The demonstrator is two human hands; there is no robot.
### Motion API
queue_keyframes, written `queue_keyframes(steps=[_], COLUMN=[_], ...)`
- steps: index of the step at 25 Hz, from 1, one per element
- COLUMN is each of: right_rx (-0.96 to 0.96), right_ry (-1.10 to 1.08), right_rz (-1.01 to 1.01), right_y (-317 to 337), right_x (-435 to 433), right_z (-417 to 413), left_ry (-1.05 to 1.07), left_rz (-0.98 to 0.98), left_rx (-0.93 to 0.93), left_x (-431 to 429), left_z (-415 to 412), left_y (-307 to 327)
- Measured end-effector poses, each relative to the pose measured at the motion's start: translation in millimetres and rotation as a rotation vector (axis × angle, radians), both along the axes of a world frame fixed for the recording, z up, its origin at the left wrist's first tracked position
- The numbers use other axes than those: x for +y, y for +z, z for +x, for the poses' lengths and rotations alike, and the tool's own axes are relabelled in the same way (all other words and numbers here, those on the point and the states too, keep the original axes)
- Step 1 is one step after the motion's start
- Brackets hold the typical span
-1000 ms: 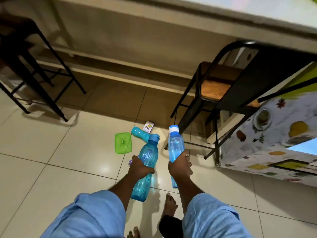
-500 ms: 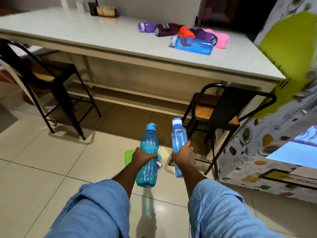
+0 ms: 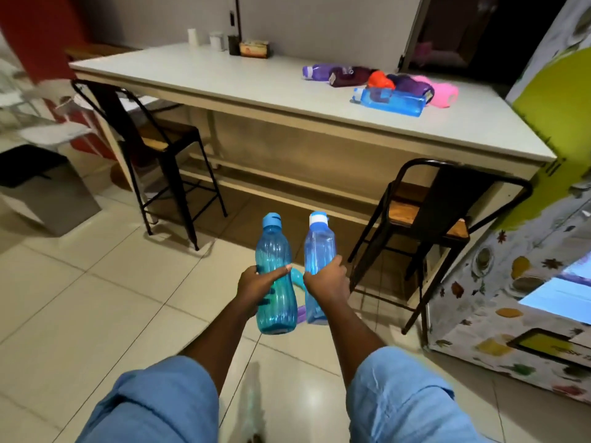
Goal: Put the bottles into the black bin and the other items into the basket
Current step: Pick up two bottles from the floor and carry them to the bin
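Note:
My left hand [image 3: 257, 287] grips a round teal-blue bottle [image 3: 274, 266] with a blue cap, held upright above the floor. Beside it, my right hand [image 3: 324, 279] grips a slimmer blue bottle [image 3: 319, 247] with a white-and-blue cap, also upright. Between and behind them a teal bottle [image 3: 296, 278] and a bit of purple [image 3: 301, 313] peek out on the floor. Several more bottles lie on the white table [image 3: 256, 81]: purple [image 3: 319, 71], dark maroon [image 3: 350, 77], blue [image 3: 391, 102], and pink [image 3: 443, 94]. A black-lined bin [image 3: 28, 169] stands at the far left.
A black metal stool [image 3: 153, 145] stands under the table's left part and a black chair [image 3: 431, 212] under its right end. A patterned cabinet [image 3: 511, 282] fills the right side. Cups and a small box [image 3: 254, 48] sit at the table's far edge. Pale floor tiles spread to the left.
My view has risen from the floor to the table top and room. Both hands have kept hold of their bottles; the green lid and card on the floor are out of sight.

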State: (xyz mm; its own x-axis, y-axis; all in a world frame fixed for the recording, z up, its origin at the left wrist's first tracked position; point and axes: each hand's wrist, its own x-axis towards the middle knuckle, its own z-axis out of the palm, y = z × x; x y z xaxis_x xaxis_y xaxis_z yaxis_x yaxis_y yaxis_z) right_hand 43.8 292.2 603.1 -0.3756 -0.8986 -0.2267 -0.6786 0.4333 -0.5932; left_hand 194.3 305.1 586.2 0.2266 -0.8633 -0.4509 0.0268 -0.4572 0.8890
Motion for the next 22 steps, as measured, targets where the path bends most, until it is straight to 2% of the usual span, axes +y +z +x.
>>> queue_keyframes(steps=[6,16,22], right_rx=[-0.010,-0.172,-0.236], right_ry=[0.110,0.182,0.242], right_rz=[0.007,-0.039,-0.056], right_y=[10.4,26.9,28.9], right_x=[26.0,15.5,-17.4], right_z=[105.6,367.2,482.3], left_ry=[0.099,0.171,0.234], left_rz=[-0.008,-0.060,-0.062], left_rx=[0.085,-0.073,-0.071], left_x=[43.4,47.1,25.8], left_z=[104.1,366.6,478.0], left_y=[-0.9,25.1,21.0])
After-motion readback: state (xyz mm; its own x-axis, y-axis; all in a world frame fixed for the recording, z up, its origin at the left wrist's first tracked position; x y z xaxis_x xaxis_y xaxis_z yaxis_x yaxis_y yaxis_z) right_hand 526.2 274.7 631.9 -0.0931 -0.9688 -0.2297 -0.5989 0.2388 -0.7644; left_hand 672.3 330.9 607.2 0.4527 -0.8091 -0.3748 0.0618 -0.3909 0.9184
